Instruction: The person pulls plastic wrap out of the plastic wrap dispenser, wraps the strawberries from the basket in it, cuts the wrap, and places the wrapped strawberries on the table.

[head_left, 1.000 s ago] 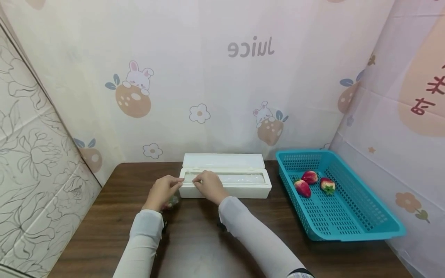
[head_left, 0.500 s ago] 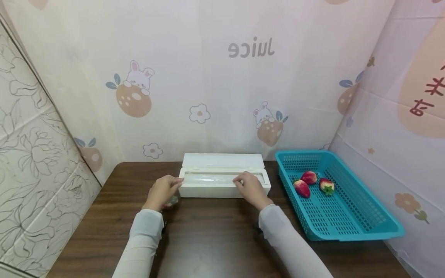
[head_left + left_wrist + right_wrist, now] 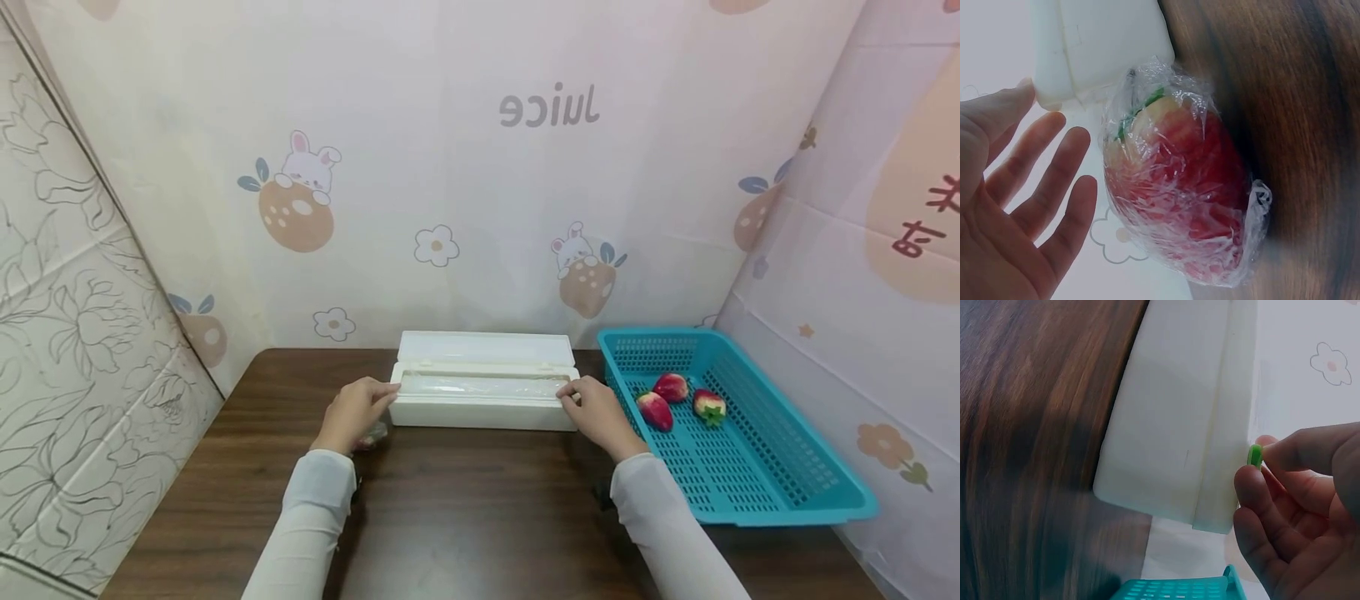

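A long white cling film dispenser point(image 3: 483, 415) lies on the table with its lid point(image 3: 486, 350) raised behind it. Clear film point(image 3: 480, 386) shows in its long opening. At the left end of the dispenser, the thumb and forefinger of my left hand point(image 3: 356, 412) pinch its top corner; the other fingers are loose. My right hand point(image 3: 600, 417) is at the right end, pinching a small green slide cutter point(image 3: 1255, 456) between thumb and fingers. Beside the left hand sits a strawberry point(image 3: 1175, 187) wrapped in cling film, mostly hidden by that hand in the head view.
To the right stands a turquoise plastic basket point(image 3: 738, 492) holding three unwrapped strawberries point(image 3: 671, 387). It is close to the right forearm. A printed cloth point(image 3: 465, 167) hangs behind the dark wooden table point(image 3: 465, 517).
My right hand has slid from near the left end of the dispenser to its right end along the top edge. The left hand has kept its place.
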The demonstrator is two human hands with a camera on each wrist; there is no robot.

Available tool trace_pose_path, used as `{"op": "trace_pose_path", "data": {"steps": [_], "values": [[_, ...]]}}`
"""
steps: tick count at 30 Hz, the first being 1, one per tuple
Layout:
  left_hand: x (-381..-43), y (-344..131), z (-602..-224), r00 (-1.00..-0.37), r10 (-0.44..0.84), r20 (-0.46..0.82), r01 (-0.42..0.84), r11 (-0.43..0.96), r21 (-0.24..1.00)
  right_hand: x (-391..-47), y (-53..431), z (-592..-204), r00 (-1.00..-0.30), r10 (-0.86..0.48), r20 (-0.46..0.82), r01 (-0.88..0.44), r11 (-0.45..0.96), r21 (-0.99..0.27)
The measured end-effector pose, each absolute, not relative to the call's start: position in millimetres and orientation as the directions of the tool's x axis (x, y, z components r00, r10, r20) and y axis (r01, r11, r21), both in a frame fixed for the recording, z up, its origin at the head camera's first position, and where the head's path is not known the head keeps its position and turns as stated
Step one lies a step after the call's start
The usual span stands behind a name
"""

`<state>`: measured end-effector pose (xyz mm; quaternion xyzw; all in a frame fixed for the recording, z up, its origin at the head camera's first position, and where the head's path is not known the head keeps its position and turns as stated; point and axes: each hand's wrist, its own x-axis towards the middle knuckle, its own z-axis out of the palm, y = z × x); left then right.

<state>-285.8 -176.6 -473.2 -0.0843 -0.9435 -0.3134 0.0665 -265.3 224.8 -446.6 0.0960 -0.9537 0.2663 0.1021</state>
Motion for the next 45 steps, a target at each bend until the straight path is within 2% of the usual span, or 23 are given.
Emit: {"op": "trace_pose_path", "data": {"steps": [5,13,16,19,24,28,31,37,41,45], "values": [[-285.2,-175.3,-470.5,-0.977,0.118,0.177,0.200,0.795,0.573,-267.9,228.6,-445.5,-0.964,-0.135,0.230,-0.237,0.826,-0.511],[-289.8,-174.0,-459.7,-0.984,0.117,0.136,0.175,0.795,0.580,-280.7,230.2,-436.4,-0.973,-0.019,0.228,-0.152,0.799,-0.582],[-301.7,-168.7,-458.6,-0.970,0.150,0.192,0.238,0.750,0.616,-288.5,229.6,-431.9,-0.981,0.004,0.195,-0.119,0.778,-0.616],[-317.0,-160.9,-460.3,-0.938,0.237,0.252,0.345,0.700,0.625,-296.1,230.2,-430.8,-0.992,0.011,0.125,-0.071,0.773,-0.631],[-331.0,-150.2,-459.7,-0.903,0.371,0.214,0.428,0.745,0.512,-303.3,230.7,-433.4,-1.000,-0.003,0.014,-0.011,0.781,-0.624],[-331.9,-145.7,-454.9,-0.908,0.372,0.191,0.418,0.810,0.411,-303.7,231.0,-436.3,-1.000,-0.027,-0.011,-0.013,0.765,-0.644],[-331.5,-144.3,-452.3,-0.920,0.344,0.191,0.392,0.829,0.398,-303.6,232.2,-439.4,-1.000,-0.026,-0.001,-0.019,0.764,-0.645],[-327.9,-149.3,-450.6,-0.949,0.281,0.141,0.313,0.795,0.520,-304.4,237.7,-447.5,-1.000,-0.022,0.016,-0.027,0.768,-0.640],[-324.6,-154.8,-449.2,-0.948,0.281,0.150,0.310,0.708,0.635,-305.2,239.8,-447.0,-0.999,-0.021,0.043,-0.044,0.741,-0.671],[-321.8,-158.3,-452.1,-0.951,0.260,0.166,0.300,0.657,0.691,-304.7,239.3,-445.6,-0.999,-0.020,0.043,-0.045,0.711,-0.702]]}}
